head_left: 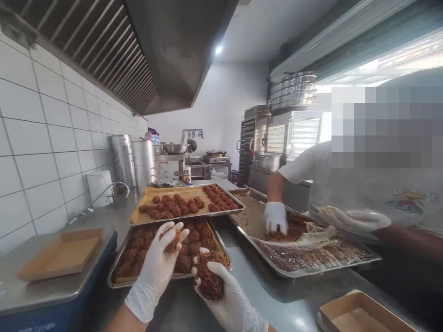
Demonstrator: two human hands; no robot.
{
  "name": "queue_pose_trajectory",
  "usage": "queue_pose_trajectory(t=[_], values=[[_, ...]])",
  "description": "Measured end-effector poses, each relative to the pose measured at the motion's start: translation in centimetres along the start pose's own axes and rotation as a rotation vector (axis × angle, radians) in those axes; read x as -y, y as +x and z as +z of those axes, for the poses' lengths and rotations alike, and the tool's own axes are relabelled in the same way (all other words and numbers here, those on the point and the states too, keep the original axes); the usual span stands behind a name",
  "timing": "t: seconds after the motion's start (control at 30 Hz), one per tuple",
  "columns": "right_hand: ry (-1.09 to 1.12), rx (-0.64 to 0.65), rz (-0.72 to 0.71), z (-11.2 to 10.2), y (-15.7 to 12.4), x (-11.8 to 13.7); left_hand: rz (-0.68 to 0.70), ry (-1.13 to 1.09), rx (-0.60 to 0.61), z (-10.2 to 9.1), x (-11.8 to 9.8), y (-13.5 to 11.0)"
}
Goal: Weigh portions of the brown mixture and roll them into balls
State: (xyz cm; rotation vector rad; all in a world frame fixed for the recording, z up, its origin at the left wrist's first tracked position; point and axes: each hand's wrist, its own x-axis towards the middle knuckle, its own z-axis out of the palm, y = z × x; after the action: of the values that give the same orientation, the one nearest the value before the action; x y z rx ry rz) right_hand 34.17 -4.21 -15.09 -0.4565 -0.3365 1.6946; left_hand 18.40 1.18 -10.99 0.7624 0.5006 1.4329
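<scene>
My left hand [157, 267], in a white glove, hovers over the near metal tray [116, 276] and pinches a small piece of brown mixture [174, 240] between its fingertips. My right hand [228, 299], also gloved, cups a large clump of the same brown mixture [209, 276] just off the tray's right corner. Several brown balls [138, 251] lie on paper in the near tray. Behind it, a second tray [187, 216] carries more balls [180, 205] on yellow paper.
Across the steel counter a person in a white shirt works with gloved hands [276, 217] in a large tray of brown mixture [311, 265] under plastic film. Cardboard boxes sit at left [58, 253] and bottom right [360, 313]. A tap [110, 193], tall steel pots [133, 161] and a wall line the left.
</scene>
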Motion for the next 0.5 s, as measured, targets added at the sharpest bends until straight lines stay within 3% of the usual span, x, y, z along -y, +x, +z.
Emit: queue_pose_trajectory(t=[0.07, 0.13, 0.2, 0.27, 0.37, 0.43, 0.5], values=[[0.021, -0.016, -0.004, 0.2, 0.0, 0.3, -0.026, 0.043, 0.057, 0.8, -1.0, -1.0], [0.035, -0.028, -0.022, 0.3, 0.1, 0.8, 0.08, 0.237, 0.072, 1.0, -3.0, -1.9], [0.041, -0.027, -0.032, 0.3, 0.3, 1.2, 0.231, 0.573, 0.038, 0.2, -6.1, -2.4], [0.045, -0.025, -0.028, 0.3, 0.6, 1.4, 0.369, 1.012, -0.055, -1.6, -10.2, -2.3], [0.061, -0.017, 0.007, 0.3, 0.8, 1.4, 0.429, 1.626, -0.224, -5.6, -16.8, -1.2], [0.081, -0.009, 0.048, 0.6, 0.7, 1.5, 0.348, 1.816, -0.287, -8.3, -20.3, -0.5], [0.106, -0.008, 0.075, 0.9, 0.4, 1.7, 0.301, 1.851, -0.296, -10.2, -22.7, -0.3]])
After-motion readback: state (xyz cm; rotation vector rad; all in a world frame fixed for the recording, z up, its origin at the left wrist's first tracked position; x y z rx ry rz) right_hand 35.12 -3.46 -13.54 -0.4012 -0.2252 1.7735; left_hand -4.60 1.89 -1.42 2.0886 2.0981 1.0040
